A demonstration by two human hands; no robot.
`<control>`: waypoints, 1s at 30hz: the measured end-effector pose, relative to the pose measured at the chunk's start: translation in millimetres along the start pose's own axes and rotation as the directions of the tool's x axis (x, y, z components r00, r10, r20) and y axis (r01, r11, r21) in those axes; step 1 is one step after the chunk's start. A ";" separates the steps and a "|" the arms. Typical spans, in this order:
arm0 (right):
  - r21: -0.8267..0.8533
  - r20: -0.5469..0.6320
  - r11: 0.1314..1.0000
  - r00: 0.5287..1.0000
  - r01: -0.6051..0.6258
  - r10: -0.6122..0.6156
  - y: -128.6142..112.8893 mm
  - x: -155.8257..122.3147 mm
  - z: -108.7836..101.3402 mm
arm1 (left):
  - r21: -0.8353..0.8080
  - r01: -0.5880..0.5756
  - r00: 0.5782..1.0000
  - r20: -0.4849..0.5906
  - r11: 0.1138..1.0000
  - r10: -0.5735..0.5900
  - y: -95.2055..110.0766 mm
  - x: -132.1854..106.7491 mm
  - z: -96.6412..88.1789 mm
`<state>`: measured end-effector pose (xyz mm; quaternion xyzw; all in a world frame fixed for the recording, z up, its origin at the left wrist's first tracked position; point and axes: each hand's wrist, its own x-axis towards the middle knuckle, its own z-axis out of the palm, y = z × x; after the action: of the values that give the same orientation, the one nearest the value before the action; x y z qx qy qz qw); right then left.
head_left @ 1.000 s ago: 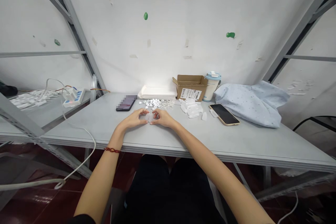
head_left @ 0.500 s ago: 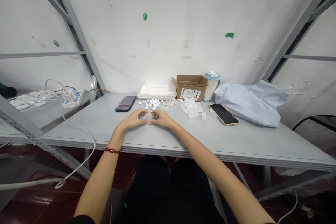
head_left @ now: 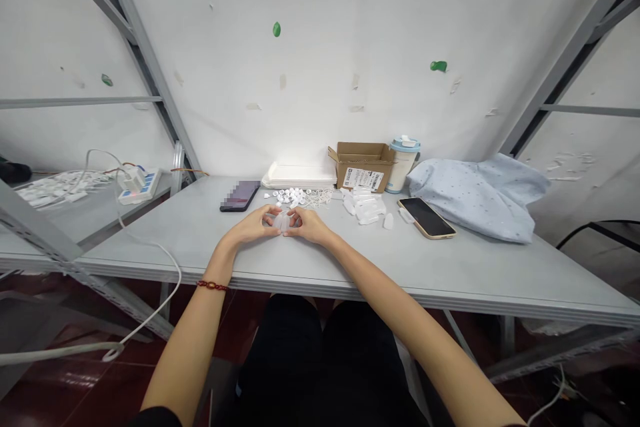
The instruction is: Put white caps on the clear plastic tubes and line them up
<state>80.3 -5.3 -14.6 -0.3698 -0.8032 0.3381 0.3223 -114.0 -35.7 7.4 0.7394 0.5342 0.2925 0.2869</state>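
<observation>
My left hand (head_left: 256, 225) and my right hand (head_left: 307, 225) meet low over the grey table. Between their fingertips is a small translucent plastic piece (head_left: 283, 222), gripped from both sides. It looks like one or more rounded shells, but the fingers partly cover it. Just beyond the hands lie small white caps (head_left: 291, 197) in a loose heap. Beside them is a tangle of thin whitish plastic bits (head_left: 319, 198), too small to make out. Farther right is a pile of similar translucent plastic shells (head_left: 367, 207), with a single shell (head_left: 388, 221) apart from it.
A dark phone (head_left: 241, 196) lies left of the caps, and white trays (head_left: 300, 175) stand behind. An opened cardboard box (head_left: 364, 167), a lidded cup (head_left: 401, 167), another phone (head_left: 427, 217) and a pale blue cloth (head_left: 480, 193) are to the right. A white cable (head_left: 170, 267) hangs over the left edge.
Both hands stay in nearly the same place, still gripping the translucent piece. Their fingers have shifted slightly around it, and more of its upright shape shows.
</observation>
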 end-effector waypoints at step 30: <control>0.013 -0.016 1.000 1.000 -0.018 0.018 -10.0 -1.4 -9.4 | 0.009 -0.049 0.986 -0.162 0.999 0.050 0.7 3.0 3.8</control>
<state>84.5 -8.5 -1.8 -0.3777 -0.7949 0.3434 0.3280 -110.0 -33.4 5.8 0.7268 0.5379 0.3576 0.2335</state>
